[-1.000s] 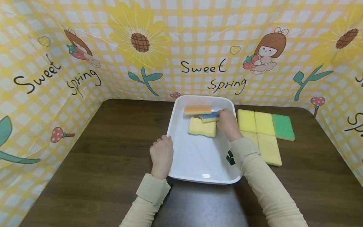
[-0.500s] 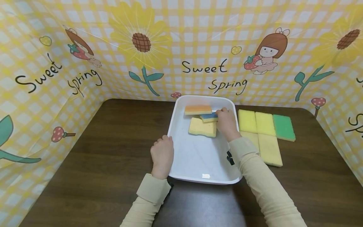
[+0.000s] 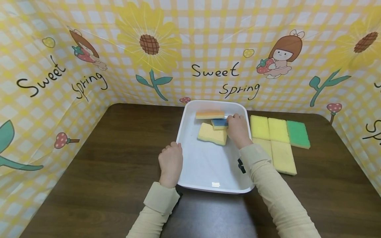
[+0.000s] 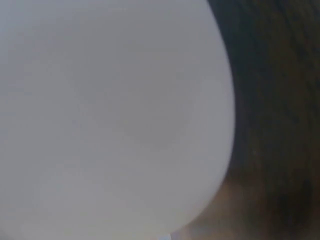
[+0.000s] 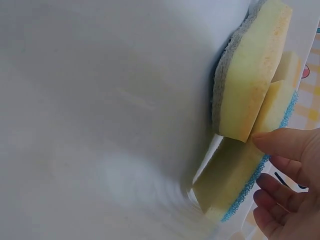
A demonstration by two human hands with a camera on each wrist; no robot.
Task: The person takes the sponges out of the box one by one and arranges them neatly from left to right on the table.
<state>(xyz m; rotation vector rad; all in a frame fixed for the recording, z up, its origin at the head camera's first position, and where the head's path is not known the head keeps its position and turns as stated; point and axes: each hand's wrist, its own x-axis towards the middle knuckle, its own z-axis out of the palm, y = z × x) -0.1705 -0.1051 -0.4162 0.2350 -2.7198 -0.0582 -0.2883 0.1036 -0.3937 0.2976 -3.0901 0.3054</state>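
In the head view my left hand (image 3: 171,163) grips the left rim of a white plastic basin (image 3: 205,168). My right hand (image 3: 239,130) reaches in over the basin's right side and pinches a blue-faced sponge (image 3: 219,124). In the right wrist view the thumb (image 5: 280,142) presses that sponge's yellow side while the fingers curl at its blue scrubby face. A pale yellow sponge (image 3: 212,134) with a grey underside leans against it. Behind lies an orange-topped sponge (image 3: 209,115). The basin's outer wall (image 4: 125,125) fills most of the left wrist view, hiding the left fingers.
Right of the basin, on the dark wooden table (image 3: 119,165), several sponges lie flat edge to edge: yellow ones (image 3: 259,127), pale ones (image 3: 284,157) and a green one (image 3: 298,134). A patterned yellow checked cloth (image 3: 208,43) walls in the back and sides.
The blue-faced sponge has tipped slightly in my right hand. The pale yellow sponge has turned a little, and the orange-topped one has shifted slightly right. My left hand stays at the rim.
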